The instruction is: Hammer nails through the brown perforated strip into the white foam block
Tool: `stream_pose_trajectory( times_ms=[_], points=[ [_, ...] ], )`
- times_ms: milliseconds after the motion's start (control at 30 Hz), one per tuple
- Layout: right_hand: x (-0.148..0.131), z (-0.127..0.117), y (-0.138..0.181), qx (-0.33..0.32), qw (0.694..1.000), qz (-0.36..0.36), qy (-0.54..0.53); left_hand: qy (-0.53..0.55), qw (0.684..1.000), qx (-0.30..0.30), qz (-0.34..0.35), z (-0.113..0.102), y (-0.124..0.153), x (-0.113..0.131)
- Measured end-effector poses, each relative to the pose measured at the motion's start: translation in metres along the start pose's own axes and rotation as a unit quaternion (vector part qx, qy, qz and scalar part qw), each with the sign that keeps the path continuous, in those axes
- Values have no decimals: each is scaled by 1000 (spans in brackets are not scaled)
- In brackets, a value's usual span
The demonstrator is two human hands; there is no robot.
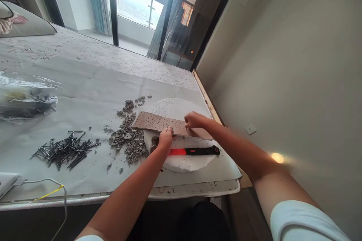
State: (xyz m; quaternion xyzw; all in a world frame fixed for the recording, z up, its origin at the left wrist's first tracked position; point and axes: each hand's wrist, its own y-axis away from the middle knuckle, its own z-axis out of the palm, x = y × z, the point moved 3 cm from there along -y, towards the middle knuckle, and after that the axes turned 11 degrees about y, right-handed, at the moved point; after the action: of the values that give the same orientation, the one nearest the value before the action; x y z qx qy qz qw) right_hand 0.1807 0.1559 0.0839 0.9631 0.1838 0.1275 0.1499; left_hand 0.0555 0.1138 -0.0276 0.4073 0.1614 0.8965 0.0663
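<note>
At lower centre of the frame, the left hand (165,138) grips a perforated board (152,120) over a foam disc (183,163); the right hand (194,119) is curled, its hold unclear. Loosened grip could tip the board onto the hammer (199,151).

The room is lit by bright daylight from the window (135,3), which is bleached nearly white. The wall (305,64) is left dimmer, with a small yellow glow (278,157) seen low down. White glints are thrown by the plastic bag (28,99). A soft shadow is cast on the board (155,121). Near the edges, things are stretched.
</note>
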Motion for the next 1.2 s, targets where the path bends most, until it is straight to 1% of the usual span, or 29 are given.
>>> stream_pose_trajectory(
  times_ms=[167,233,300,367,400,467,567,700,833,967,1000,1067,1100,1200],
  points=[
    [11,-4,-4,-21,993,27,-115,-6,1000,12,-5,0,-1,0],
    [14,-9,-2,-25,987,26,-156,-6,1000,10,-7,-1,-3,-2],
    [10,-14,2,-44,978,4,-201,1,1000,1,-8,-1,-5,-3],
    [-3,-17,7,-68,969,-43,-234,5,1000,-4,-5,-2,-6,-4],
    [-12,-18,10,-74,967,-71,-233,4,1000,-6,-1,-3,-6,-4],
    [-30,-19,13,-62,973,-108,-196,-2,1000,-18,3,-4,-6,-4],
    [-48,-16,11,-19,978,-112,-175,-3,999,-46,-1,-5,-7,-7],
    [-52,-7,1,28,977,-103,-185,-7,998,-56,3,-6,-10,-9],
    [-51,0,-6,45,979,-106,-166,-2,999,-40,-1,-4,-9,-6],
    [-40,-1,-6,44,978,-101,-177,13,1000,-20,-16,0,-5,-1],
    [-33,-2,-5,54,981,-93,-159,14,1000,-12,-17,0,-5,-1],
    [-18,-3,-2,87,991,-68,-81,22,1000,2,-14,0,-5,-1],
    [-10,-3,0,104,993,-54,-19,26,1000,7,-13,-1,-5,-1],
    [8,6,7,96,993,-40,60,27,999,19,-12,-1,-7,-3]
  ],
)
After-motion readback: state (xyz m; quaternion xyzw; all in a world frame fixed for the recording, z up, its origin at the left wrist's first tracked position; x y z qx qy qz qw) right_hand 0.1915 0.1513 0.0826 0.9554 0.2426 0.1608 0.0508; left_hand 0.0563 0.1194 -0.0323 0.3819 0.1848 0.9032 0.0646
